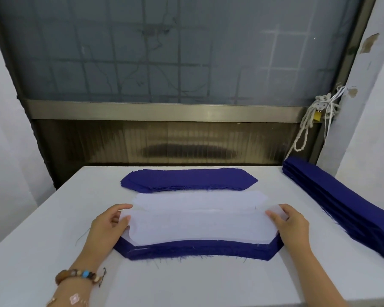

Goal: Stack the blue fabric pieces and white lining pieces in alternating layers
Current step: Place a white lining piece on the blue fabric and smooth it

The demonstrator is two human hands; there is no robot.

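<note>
Plainly, the top white lining piece (200, 227) lies on the near blue stack (197, 251) at the front middle of the counter (186, 284), its ends pinched by the left hand (108, 224) and the right hand (290, 222). Just behind sits the white lining pile (197, 199), then the blue fabric pile (186, 179). Folded blue cloth (341, 207) lies far right.

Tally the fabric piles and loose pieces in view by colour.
Blue: 3 (far blue pile, near blue stack, right blue pile)
White: 2 (white lining pile, held white piece in left hand and right hand)
Total: 5
</note>
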